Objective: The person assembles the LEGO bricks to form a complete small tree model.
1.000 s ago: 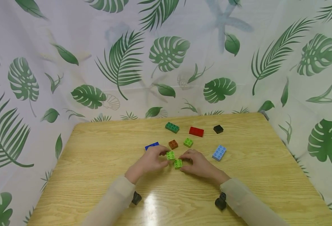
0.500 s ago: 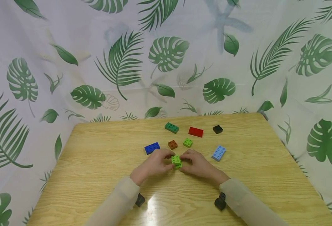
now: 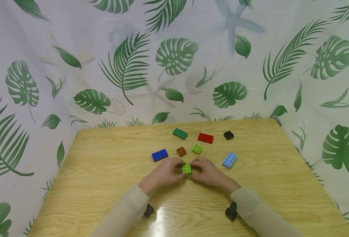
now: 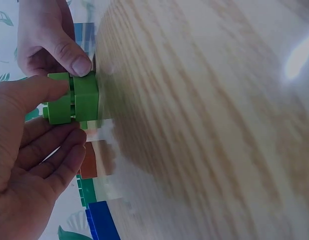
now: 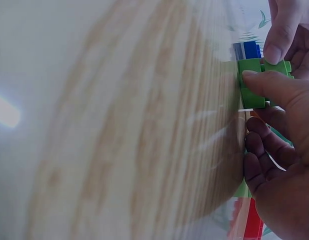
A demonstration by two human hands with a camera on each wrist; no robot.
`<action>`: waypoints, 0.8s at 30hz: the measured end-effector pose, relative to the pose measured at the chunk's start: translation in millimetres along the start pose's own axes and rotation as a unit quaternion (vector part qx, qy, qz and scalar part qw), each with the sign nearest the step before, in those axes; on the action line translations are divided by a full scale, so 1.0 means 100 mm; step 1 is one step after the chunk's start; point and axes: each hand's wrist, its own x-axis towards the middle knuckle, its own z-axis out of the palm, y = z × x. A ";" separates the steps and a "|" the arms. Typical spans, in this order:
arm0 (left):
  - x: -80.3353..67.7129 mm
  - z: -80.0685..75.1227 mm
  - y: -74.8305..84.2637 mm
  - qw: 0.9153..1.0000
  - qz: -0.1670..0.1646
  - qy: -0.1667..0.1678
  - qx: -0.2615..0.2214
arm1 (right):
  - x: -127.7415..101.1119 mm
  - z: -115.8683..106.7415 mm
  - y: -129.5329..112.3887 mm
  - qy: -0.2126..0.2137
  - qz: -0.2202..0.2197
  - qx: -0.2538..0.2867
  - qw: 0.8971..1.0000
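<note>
My left hand (image 3: 167, 171) pinches a lime green 2x2 toy brick (image 4: 59, 109) between thumb and fingers. That brick sits right over the studs of a second lime green brick (image 4: 87, 97), with a narrow gap showing between the two in the left wrist view. Thumb and fingertips of my right hand (image 3: 207, 172) grip the lower brick (image 5: 252, 96), which is down at the table top. From the head view the upper brick (image 3: 187, 169) covers most of the lower one. Both hands meet close together around this small stack.
Behind the hands lie a blue brick (image 3: 159, 155), a brown brick (image 3: 181, 151) and another lime green brick (image 3: 197, 149). Farther back are a dark green brick (image 3: 180, 133), a red brick (image 3: 205, 138) and a black brick (image 3: 228, 135). A light blue brick (image 3: 229, 160) lies to the right.
My left hand has moved right with its lime green brick, from beside the other brick to on top of it. The right hand has stayed in place, gripping the lower brick.
</note>
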 end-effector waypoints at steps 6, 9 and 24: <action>0.02 -0.01 0.03 1.000 0.003 -0.011 0.023 | 0.01 0.00 0.01 0.002 0.001 0.000 1.000; 0.02 -0.02 0.03 0.999 0.008 -0.013 0.032 | 0.02 0.01 0.00 0.001 0.006 0.000 1.000; 0.10 -0.04 0.05 0.998 -0.002 -0.035 0.051 | 0.02 0.00 -0.01 0.000 0.010 0.003 1.000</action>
